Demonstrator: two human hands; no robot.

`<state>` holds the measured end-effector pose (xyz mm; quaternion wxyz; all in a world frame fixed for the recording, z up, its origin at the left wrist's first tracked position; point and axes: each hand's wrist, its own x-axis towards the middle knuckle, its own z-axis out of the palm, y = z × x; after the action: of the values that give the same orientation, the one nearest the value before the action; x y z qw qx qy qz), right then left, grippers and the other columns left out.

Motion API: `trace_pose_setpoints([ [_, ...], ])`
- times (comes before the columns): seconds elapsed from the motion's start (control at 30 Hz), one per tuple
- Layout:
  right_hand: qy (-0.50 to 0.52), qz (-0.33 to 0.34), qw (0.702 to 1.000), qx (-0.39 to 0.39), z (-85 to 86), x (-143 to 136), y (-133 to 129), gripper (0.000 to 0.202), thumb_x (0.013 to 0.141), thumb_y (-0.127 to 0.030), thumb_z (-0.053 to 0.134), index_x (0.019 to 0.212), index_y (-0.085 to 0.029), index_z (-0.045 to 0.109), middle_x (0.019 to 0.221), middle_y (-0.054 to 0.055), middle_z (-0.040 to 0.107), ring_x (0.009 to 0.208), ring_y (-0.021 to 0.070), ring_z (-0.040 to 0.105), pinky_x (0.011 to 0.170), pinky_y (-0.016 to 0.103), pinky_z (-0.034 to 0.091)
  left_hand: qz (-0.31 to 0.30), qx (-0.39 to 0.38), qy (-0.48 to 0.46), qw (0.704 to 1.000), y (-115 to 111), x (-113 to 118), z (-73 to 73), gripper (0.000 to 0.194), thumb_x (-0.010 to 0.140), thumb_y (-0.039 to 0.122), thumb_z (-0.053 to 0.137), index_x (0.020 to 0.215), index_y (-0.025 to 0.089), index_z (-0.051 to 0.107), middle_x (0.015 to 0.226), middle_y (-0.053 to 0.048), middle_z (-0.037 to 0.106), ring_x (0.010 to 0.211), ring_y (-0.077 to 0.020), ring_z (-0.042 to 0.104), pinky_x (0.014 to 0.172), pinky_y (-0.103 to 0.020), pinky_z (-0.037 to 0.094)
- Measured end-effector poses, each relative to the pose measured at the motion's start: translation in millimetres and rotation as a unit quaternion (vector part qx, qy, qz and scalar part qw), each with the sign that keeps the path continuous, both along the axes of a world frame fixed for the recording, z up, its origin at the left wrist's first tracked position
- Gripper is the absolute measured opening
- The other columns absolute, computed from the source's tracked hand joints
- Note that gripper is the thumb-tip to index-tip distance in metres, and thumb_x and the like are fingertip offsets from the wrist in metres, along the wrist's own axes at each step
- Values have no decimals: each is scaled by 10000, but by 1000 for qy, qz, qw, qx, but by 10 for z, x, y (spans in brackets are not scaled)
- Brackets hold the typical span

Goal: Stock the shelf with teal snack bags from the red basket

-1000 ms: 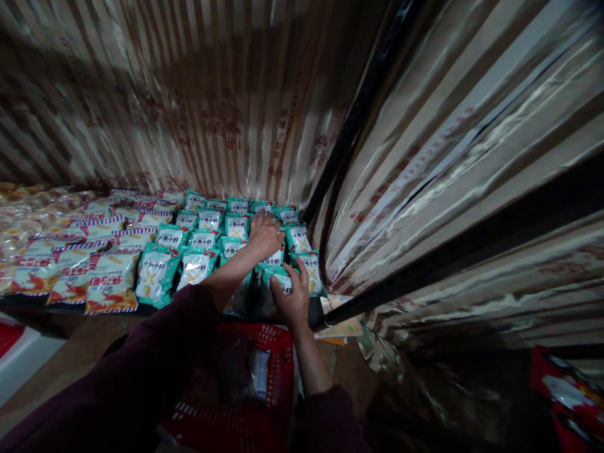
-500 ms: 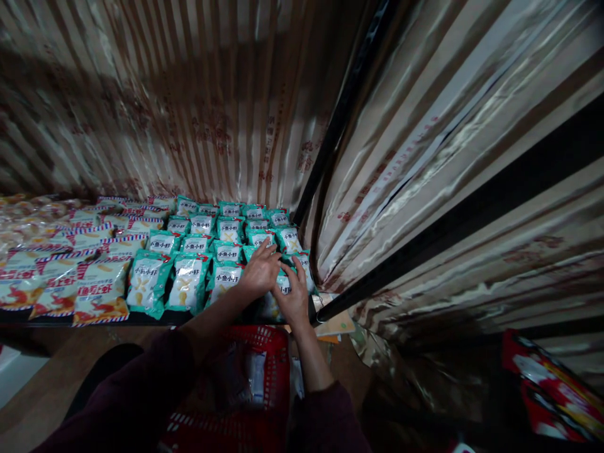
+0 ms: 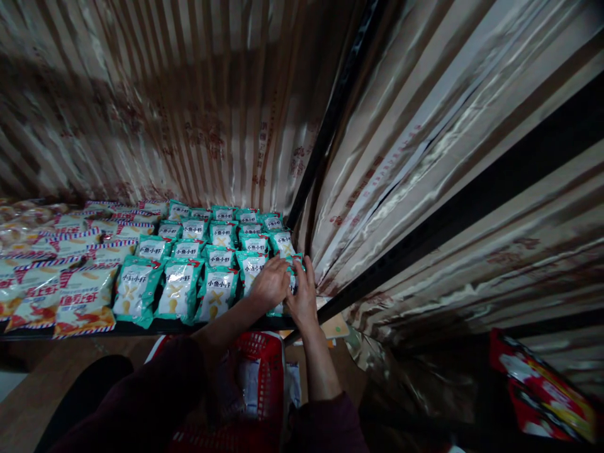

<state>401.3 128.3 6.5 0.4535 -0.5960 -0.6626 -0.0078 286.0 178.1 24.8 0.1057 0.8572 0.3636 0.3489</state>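
Teal-and-white snack bags [image 3: 218, 294] stand in several rows on a shelf. At the right end of the front row, both hands are on one teal snack bag [image 3: 278, 309], mostly hidden behind them. My left hand [image 3: 270, 283] has its fingers curled over the bag's left and upper side. Along its right side, my right hand [image 3: 303, 299] holds the bag with fingers pointing up. Just left of my hands stands another teal bag [image 3: 250, 267], partly covered by my left hand.
Orange-and-white snack bags [image 3: 87, 299] fill the shelf's left part. A red basket [image 3: 271, 358] with packets in it is below the shelf edge. Dark metal posts [image 3: 325, 132] rise beside a pleated curtain [image 3: 212, 113]. Red packages [image 3: 542, 384] lie at lower right.
Both hands have moved slightly right to the row's end, with the left fingers more curled. More of the teal bag left of them now shows. The view has shifted a little.
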Motion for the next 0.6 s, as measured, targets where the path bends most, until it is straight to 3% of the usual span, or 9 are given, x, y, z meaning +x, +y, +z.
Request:
trace_pose_setpoints([
  [0.23, -14, -49, 999, 4, -20, -47, -8, 501, 875, -238, 466, 1364, -136, 425, 1555, 182, 160, 1440, 297, 187, 1113, 531, 310, 33, -38, -12, 999, 8, 141, -70, 309, 910, 193, 382, 1046, 105, 645, 1157, -146, 649, 1166, -233, 562, 1053, -446, 428],
  [0.5, -36, -7, 999, 5, 42, -41, 33, 549, 903, -229, 401, 1442, -184, 304, 1544, 148, 243, 1436, 255, 217, 1115, 536, 313, 73, -117, 2, 990, -6, 122, 69, 272, 883, 216, 436, 1033, 128, 645, 1020, -115, 698, 974, -226, 646, 931, -382, 507],
  [0.6, -38, -41, 998, 12, -16, -42, 47, 544, 916, -249, 374, 1450, -182, 289, 1544, 150, 240, 1445, 266, 179, 1109, 562, 299, 71, -123, 8, 990, 11, 144, 91, 266, 866, 207, 459, 1028, 112, 648, 1025, -131, 697, 1002, -237, 639, 943, -380, 499],
])
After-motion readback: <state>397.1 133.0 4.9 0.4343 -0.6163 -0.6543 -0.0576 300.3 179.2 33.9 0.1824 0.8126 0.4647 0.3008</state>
